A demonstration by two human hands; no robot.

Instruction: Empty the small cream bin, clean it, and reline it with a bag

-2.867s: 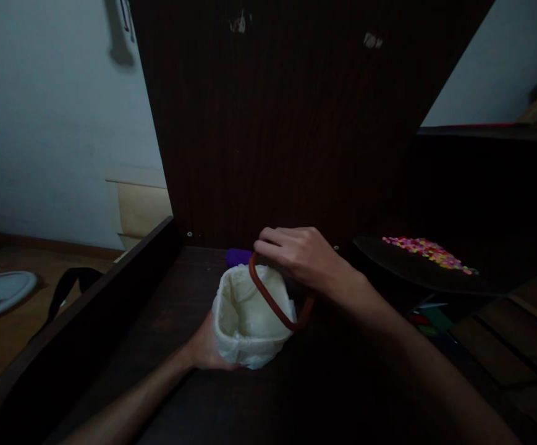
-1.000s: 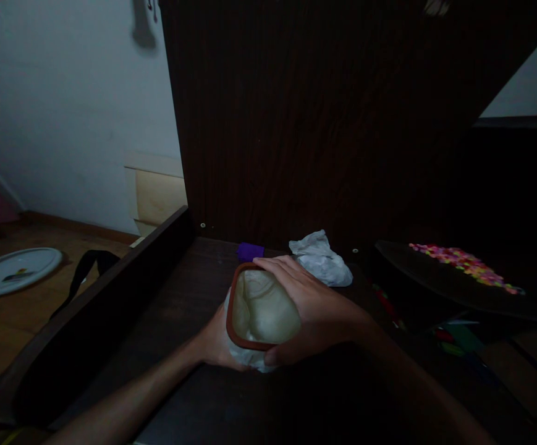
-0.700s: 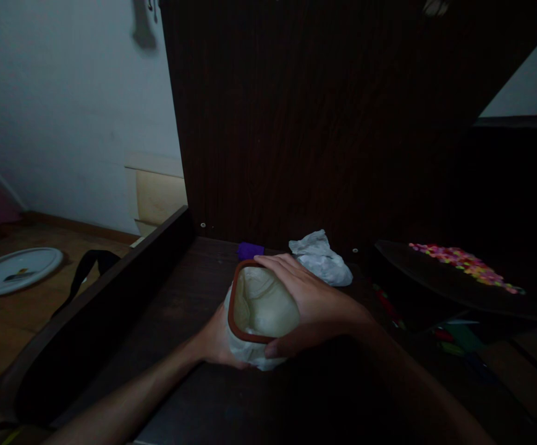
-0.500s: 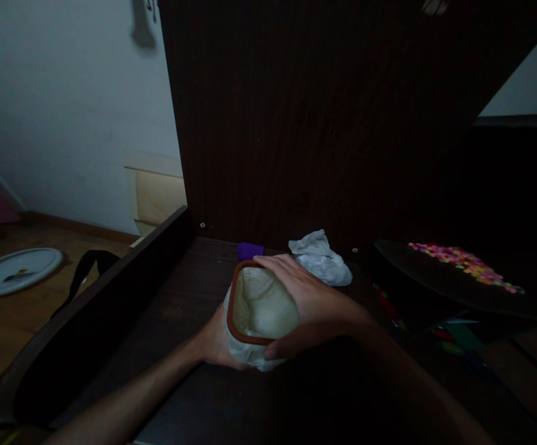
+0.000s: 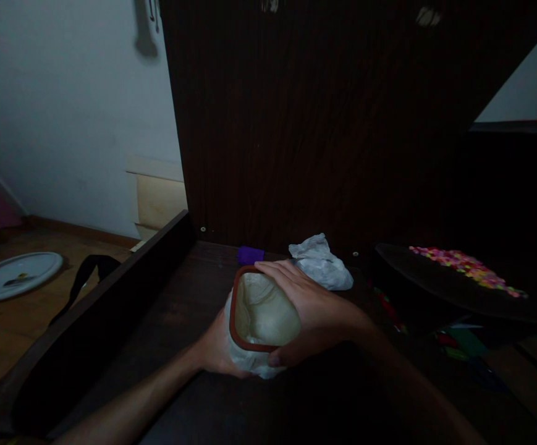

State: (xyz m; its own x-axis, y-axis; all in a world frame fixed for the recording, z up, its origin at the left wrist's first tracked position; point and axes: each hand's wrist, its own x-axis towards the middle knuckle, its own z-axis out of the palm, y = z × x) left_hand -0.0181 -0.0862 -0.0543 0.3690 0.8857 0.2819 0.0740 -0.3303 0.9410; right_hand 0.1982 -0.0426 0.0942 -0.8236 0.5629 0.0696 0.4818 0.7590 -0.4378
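Observation:
Between my hands is a squarish container (image 5: 249, 347) with a brown rim, its outside wrapped in whitish, wrinkled material. Its pale inside faces up towards me. My left hand (image 5: 219, 349) is wrapped round the lower left side, with the fingers partly hidden behind it. Across the right side of the rim lies my right hand (image 5: 312, 309), fingers over the far edge and thumb at the near corner. Just beyond, a crumpled whitish plastic bag (image 5: 324, 266) and a small purple item (image 5: 250, 255) rest on the dark wooden surface (image 5: 170, 315).
A raised dark board (image 5: 110, 303) edges the surface on the left, and a tall dark panel (image 5: 296, 136) stands behind. Several bright beads or similar small pieces (image 5: 467, 269) lie on a dark shelf at right. A white oval lid or tray (image 5: 18, 275) is on the floor.
The view has tilted up slightly, so everything sits a little lower in the picture. Both hands keep the same hold on the container.

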